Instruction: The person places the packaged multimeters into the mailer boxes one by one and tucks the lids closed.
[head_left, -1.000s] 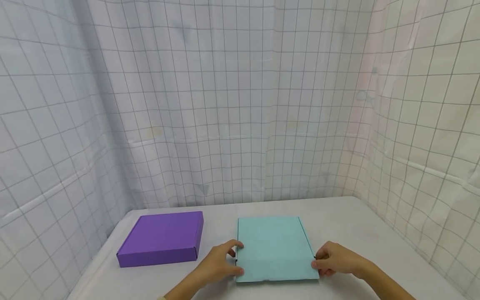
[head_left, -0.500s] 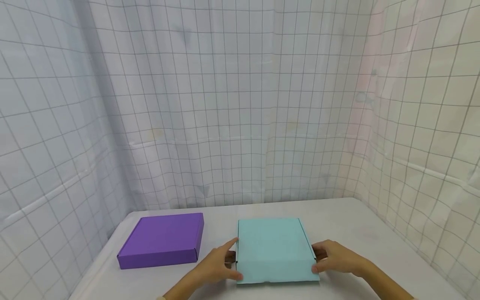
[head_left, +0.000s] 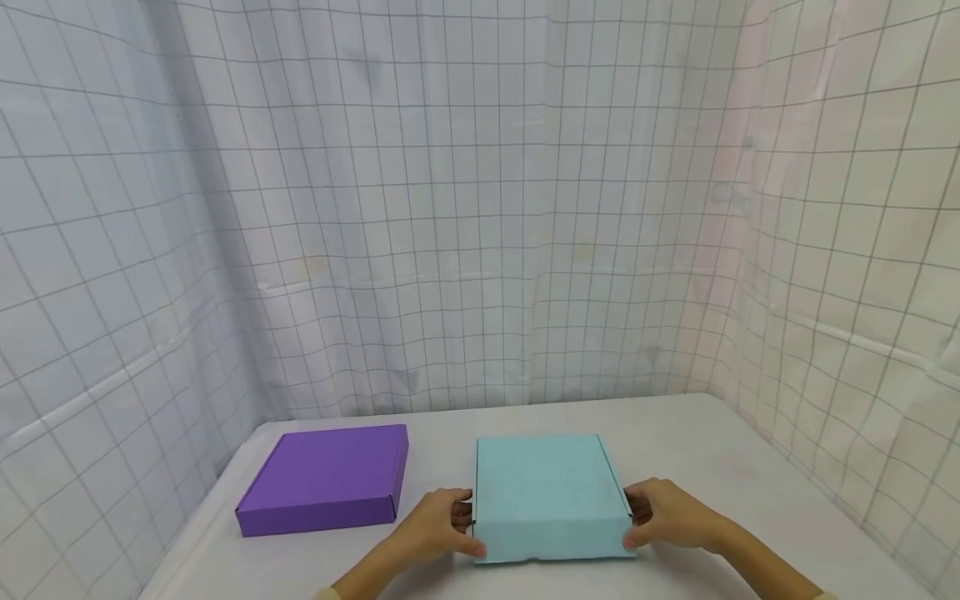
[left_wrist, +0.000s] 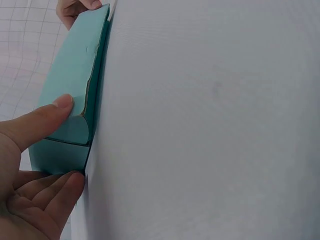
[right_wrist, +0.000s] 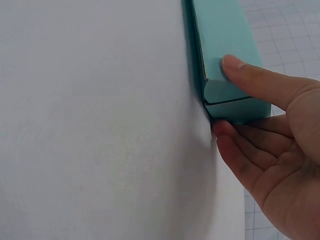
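Observation:
A flat light turquoise cardboard box point(head_left: 546, 479) lies on the table in front of me, its lid down. Its front flap point(head_left: 555, 540) hangs over the front side, and the lower edge stands slightly off the darker wall behind it. My left hand point(head_left: 435, 527) grips the front left corner, with the thumb point(left_wrist: 64, 101) on the flap and the other fingers against the side. At the front right corner my right hand point(head_left: 678, 515) holds the box in the same way, its thumb point(right_wrist: 234, 64) on the flap. The box's inside is hidden.
A purple cardboard box point(head_left: 326, 471), closed and flat, lies on the left of the white table point(head_left: 645, 417). White curtains with a dark grid point(head_left: 480, 208) hang behind the table and on both sides.
The turquoise front flap has tilted further down and inward. My left index finger has left the lid's edge, and both thumbs now press on the flap. The purple box has not moved.

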